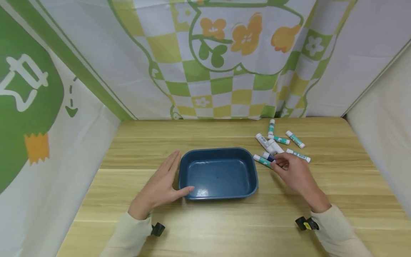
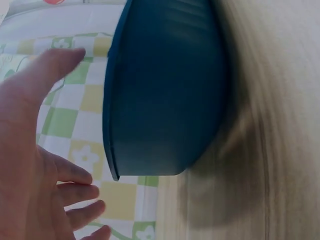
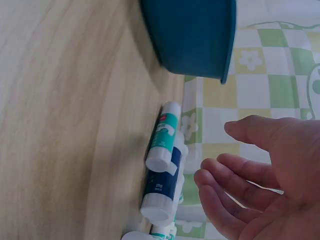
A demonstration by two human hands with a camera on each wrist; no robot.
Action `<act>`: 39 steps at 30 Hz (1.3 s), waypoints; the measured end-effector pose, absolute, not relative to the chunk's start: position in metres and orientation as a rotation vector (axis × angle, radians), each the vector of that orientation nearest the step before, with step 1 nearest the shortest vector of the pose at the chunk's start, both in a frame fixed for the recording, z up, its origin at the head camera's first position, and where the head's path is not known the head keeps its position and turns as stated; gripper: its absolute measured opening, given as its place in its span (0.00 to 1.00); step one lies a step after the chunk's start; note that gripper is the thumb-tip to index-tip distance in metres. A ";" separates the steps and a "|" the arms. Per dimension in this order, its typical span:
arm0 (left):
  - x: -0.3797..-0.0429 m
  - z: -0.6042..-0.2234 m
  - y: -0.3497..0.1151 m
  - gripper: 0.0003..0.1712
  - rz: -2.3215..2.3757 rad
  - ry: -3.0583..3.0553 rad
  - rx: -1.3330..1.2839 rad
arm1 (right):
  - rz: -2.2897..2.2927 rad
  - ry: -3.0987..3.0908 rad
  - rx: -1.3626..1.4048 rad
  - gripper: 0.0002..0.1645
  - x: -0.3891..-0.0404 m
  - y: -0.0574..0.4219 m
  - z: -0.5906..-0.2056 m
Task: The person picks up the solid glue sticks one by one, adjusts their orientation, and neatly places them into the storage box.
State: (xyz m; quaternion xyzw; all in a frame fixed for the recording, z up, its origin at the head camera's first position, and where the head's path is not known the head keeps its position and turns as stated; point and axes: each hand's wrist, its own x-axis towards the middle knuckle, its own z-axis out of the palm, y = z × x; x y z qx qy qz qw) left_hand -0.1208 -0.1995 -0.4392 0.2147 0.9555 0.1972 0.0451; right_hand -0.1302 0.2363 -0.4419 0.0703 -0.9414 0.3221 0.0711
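A dark blue plastic basin [image 1: 218, 175] lies on the wooden table, nothing inside it. At its left side is my left hand [image 1: 162, 184], fingers straight along the wall and thumb reaching over the near left rim. My right hand [image 1: 295, 173] hovers by a group of glue sticks to the basin's right. Nearest its fingertips are a green-and-white glue stick [image 3: 165, 132] and a navy-and-white glue stick [image 3: 162, 185], side by side. In the right wrist view, thumb and fingers stay apart from them, and nothing is between them.
Several more glue sticks are scattered behind, among them a green one [image 1: 295, 139] at the back right, another [image 1: 298, 155] beside the right hand and a pale one [image 1: 264, 143]. A patterned cloth [image 1: 224, 89] hangs at the table's back edge, with fabric walls on both sides.
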 end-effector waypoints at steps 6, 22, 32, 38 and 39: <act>-0.118 -0.443 -0.199 0.73 0.514 2.940 0.692 | 0.864 -2.847 0.276 0.18 -0.133 0.234 -0.445; -0.120 -0.454 -0.198 0.73 0.460 2.954 0.680 | 0.738 -2.899 0.316 0.10 -0.138 0.230 -0.458; -0.119 -0.453 -0.195 0.75 0.462 2.950 0.691 | 0.688 -2.919 0.274 0.07 -0.139 0.223 -0.458; -0.119 -0.454 -0.195 0.75 0.442 2.956 0.689 | 0.696 -2.933 0.252 0.08 -0.139 0.221 -0.460; -0.119 -0.455 -0.195 0.75 0.436 2.956 0.687 | 0.701 -2.935 0.249 0.08 -0.139 0.221 -0.461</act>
